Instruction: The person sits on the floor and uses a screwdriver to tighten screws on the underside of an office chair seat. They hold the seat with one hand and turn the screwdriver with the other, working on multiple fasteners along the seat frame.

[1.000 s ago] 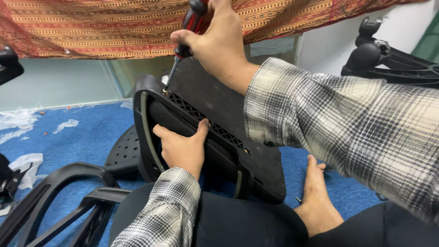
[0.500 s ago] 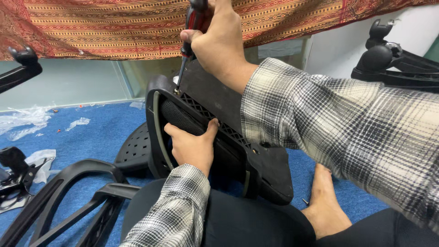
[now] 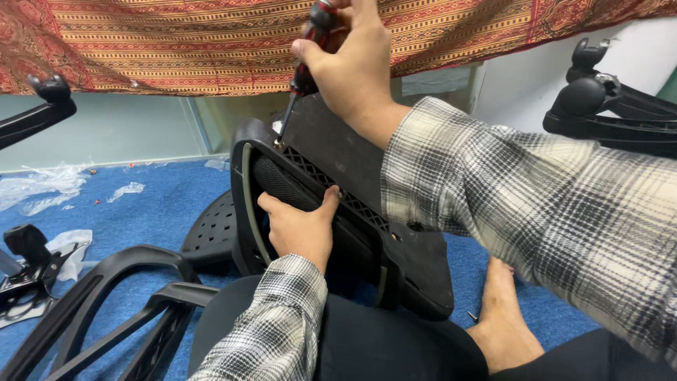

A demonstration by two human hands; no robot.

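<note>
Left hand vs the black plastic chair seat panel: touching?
Touching. The head view shows the left hand gripping the black plastic chair seat panel, fingers curled over its mesh-edged rim with no gap. The right hand holds a red-and-black screwdriver.

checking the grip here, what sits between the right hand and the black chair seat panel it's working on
In the head view, a red-and-black-handled screwdriver bridges that gap: the right hand grips its handle, and its metal shaft runs down to the black chair seat panel.
</note>
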